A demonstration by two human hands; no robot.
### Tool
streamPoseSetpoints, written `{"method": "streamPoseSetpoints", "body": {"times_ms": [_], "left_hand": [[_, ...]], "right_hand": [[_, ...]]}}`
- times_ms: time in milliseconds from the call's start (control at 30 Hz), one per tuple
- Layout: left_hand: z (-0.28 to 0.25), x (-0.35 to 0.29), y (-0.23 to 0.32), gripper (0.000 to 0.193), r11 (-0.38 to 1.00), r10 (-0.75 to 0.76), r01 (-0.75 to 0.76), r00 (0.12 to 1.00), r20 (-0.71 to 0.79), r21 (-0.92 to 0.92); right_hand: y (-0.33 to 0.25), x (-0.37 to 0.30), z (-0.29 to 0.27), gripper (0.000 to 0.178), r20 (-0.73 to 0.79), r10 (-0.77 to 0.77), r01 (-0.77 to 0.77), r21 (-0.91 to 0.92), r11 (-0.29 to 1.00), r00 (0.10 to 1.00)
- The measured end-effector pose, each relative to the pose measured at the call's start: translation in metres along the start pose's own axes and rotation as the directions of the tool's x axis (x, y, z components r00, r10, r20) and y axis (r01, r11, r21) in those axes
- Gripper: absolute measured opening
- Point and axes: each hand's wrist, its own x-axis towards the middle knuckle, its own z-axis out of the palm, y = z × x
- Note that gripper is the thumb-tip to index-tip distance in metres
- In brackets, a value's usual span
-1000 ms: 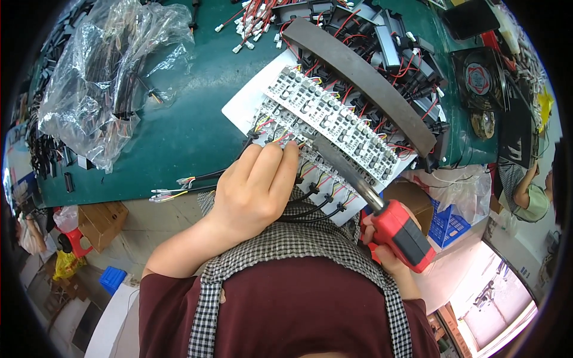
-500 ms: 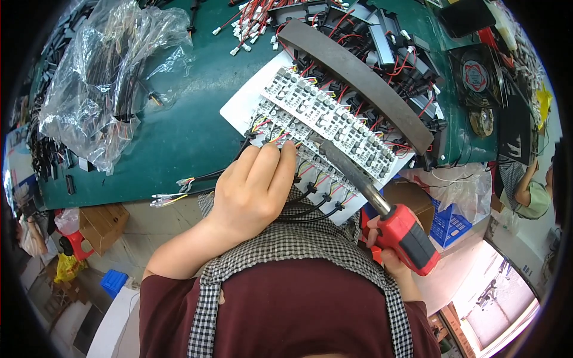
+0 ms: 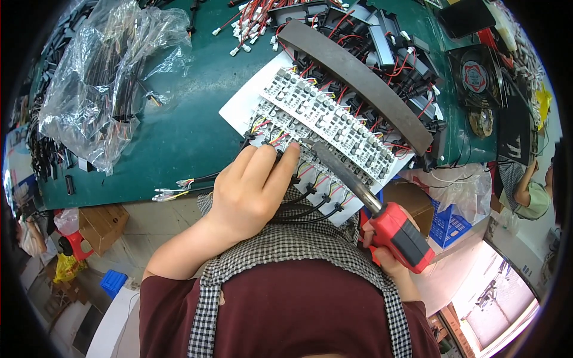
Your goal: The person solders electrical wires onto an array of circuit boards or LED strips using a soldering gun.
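Observation:
White circuit boards (image 3: 322, 110) in long panels lie slanted on a white sheet (image 3: 236, 110) before me. Along their near edge, black cables (image 3: 325, 203) with thin coloured wires are lined up. My left hand (image 3: 250, 188) is closed, its fingertips pinched at this edge over a cable; the fingers mostly hide the held part. Cable ends with bare wires (image 3: 173, 192) stick out to its left. My right hand (image 3: 385, 250) is wrapped around the red and black handle of a soldering gun (image 3: 403, 235). The gun's dark barrel slants up-left, its tip close to my left fingertips.
A curved dark bar (image 3: 358, 80) lies across the far side of the boards. Black housings with red wires (image 3: 382, 45) are heaped behind it. A clear plastic bag (image 3: 113, 77) of cables lies at left on the green table (image 3: 203, 113). A fan (image 3: 476, 76) stands at right.
The soldering gun has shifted slightly left, its tip now a little nearer my left fingertips. My left hand has moved only a little.

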Motion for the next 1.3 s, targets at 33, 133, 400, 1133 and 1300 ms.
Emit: {"method": "streamPoseSetpoints", "body": {"times_ms": [33,133,400,1133,1300], "left_hand": [[0.000,0.000,0.001,0.033,1.000,0.006,-0.007,1.000,0.010,0.018],[0.000,0.001,0.003,0.033,0.999,0.008,-0.008,1.000,-0.003,0.044],[-0.001,0.000,0.003,0.032,0.998,0.008,-0.008,1.000,0.001,0.058],[-0.003,0.001,0.004,0.032,0.997,0.010,-0.012,0.999,0.032,0.082],[-0.001,0.001,0.007,0.033,0.993,-0.001,-0.002,1.000,0.023,0.119]], "right_hand": [[-0.001,0.001,0.001,0.073,0.000,0.000,0.000,-0.001,1.000,1.000],[-0.005,0.012,0.003,0.071,-0.016,-0.073,0.072,-0.023,0.997,0.997],[-0.005,0.025,0.000,0.071,0.126,-0.319,0.338,-0.195,0.921,0.939],[0.010,-0.009,-0.006,0.077,0.102,-0.172,0.179,-0.065,0.982,0.980],[0.001,-0.007,0.005,0.074,0.011,-0.110,0.108,0.117,0.987,0.994]]}}
